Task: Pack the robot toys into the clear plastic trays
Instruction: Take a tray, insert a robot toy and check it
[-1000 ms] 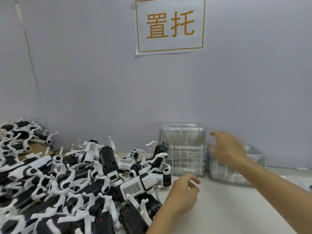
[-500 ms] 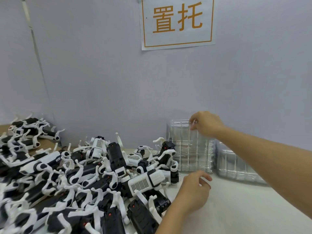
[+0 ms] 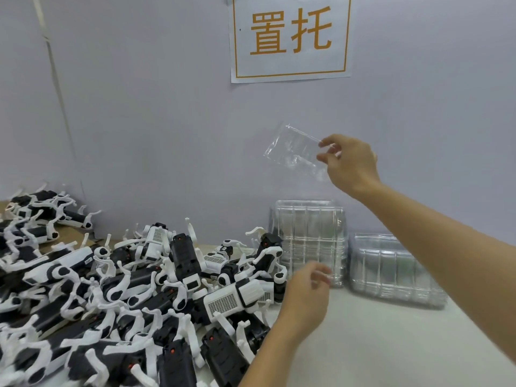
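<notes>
Black-and-white robot toys (image 3: pixel 178 277) lie heaped across the bench (image 3: pixel 391 344). Beside the heap the left hand (image 3: pixel 304 300) hovers, fingers loosely curled, holding nothing. Up against the wall, the right hand (image 3: pixel 350 163) pinches one clear tray (image 3: pixel 296 150) by its right end, long axis tilted, lower at the grip, above the stacked trays (image 3: pixel 310 241).

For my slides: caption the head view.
Right hand lifts a clear tray above the stacks; left hand hovers beside piled robot toys.

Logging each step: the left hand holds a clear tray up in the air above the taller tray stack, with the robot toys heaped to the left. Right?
Not quite: the right hand holds the clear tray up, as the head view shows. The rest stands.
</notes>
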Motion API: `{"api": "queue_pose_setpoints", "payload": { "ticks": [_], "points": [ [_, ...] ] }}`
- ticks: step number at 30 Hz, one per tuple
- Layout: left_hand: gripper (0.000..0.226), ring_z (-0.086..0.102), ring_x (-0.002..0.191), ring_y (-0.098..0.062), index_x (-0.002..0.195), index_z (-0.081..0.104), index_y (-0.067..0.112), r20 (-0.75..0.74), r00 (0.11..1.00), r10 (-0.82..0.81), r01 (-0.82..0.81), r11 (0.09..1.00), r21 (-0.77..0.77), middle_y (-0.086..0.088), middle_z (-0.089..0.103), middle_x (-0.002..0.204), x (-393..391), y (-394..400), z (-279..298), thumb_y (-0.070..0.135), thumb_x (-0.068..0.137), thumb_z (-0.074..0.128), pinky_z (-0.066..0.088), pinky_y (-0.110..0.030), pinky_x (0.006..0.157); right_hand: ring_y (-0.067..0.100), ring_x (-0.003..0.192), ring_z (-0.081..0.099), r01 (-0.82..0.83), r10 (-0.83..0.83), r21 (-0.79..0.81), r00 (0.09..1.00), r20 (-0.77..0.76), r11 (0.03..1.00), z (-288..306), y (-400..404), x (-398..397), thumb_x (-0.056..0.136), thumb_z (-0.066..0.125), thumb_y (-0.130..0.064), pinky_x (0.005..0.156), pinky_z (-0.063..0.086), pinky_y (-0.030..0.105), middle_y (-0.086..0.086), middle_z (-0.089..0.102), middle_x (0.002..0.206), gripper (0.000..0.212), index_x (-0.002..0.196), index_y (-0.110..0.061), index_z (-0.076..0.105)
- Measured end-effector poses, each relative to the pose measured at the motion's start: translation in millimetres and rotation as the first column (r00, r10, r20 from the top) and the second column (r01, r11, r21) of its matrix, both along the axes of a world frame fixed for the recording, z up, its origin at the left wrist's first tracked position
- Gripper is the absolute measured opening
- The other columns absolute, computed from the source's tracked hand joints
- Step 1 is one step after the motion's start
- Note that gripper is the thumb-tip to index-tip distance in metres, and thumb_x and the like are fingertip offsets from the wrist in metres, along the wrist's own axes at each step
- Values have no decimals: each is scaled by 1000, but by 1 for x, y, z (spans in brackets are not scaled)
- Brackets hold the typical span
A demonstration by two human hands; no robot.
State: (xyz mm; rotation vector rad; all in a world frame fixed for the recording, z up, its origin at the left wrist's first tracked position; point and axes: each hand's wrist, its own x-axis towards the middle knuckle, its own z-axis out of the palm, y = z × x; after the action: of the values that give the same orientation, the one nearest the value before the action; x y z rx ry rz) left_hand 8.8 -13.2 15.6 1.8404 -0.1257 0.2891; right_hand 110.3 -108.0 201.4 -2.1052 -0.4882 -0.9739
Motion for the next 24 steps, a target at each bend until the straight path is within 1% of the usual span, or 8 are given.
{"api": "queue_pose_setpoints", "payload": {
  "ticks": [4,7,8,10,14,17,20,24],
  "points": [
    [20,66,97,-22,105,62,20,106,990,97,-55,936,-348,-3,67,104,-3,5,21,9,100,45,57,-31,76,10,82,60,-96,86,81,989,121,992,-22,-11,-41,85,75,-22,90,30,36,-13,67,86,19,95,-37,71],
    [23,67,99,-26,117,58,12,79,987,141,-32,647,-762,-13,65,113,-9,10,38,24,104,42,59,-35,71,12,91,60,-94,81,67,981,175,993,-55,-18,-66,79,81,-14,94,32,41,-13,66,87,23,93,-32,77],
    [28,67,102,-28,120,57,12,68,985,161,-32,548,-836,-13,64,116,-10,12,41,31,105,42,58,-36,71,16,92,62,-83,72,55,981,182,995,-67,-19,-72,77,83,-12,95,38,49,-10,68,88,24,93,-29,79],
    [38,65,108,-29,121,57,19,67,978,196,-34,472,-881,-9,64,119,-10,16,45,48,99,45,57,-40,73,22,88,65,-68,62,33,984,168,997,-92,-23,-79,73,85,-8,87,45,58,-6,70,88,26,92,-26,80],
    [52,66,92,-21,113,57,26,55,975,214,-80,575,-814,-4,64,104,-8,24,52,66,79,57,56,-39,74,21,86,64,-81,80,28,996,46,996,-123,-31,-85,68,88,-4,86,45,60,-14,66,84,32,85,-31,80],
    [35,58,60,-10,112,56,17,-9,961,275,-190,638,-747,2,57,76,-3,25,49,48,95,57,51,-28,53,14,91,62,-148,153,45,977,-148,988,-114,-40,-93,70,87,-10,96,43,54,-23,63,82,45,76,-50,68],
    [26,59,57,-19,115,55,9,-100,966,237,-233,643,-729,-3,56,63,-3,26,49,29,99,48,50,-29,47,12,91,62,-153,145,-19,962,-233,988,-98,-52,-99,70,86,-11,100,43,47,-22,65,80,37,77,-43,71],
    [14,62,68,-24,101,58,8,-67,947,313,-271,674,-687,-13,63,82,-8,43,65,12,98,44,55,-32,52,8,77,64,-114,93,-66,961,-260,991,-72,-76,-106,71,88,-14,70,46,12,-12,69,73,23,84,-30,77]
  ]
}}
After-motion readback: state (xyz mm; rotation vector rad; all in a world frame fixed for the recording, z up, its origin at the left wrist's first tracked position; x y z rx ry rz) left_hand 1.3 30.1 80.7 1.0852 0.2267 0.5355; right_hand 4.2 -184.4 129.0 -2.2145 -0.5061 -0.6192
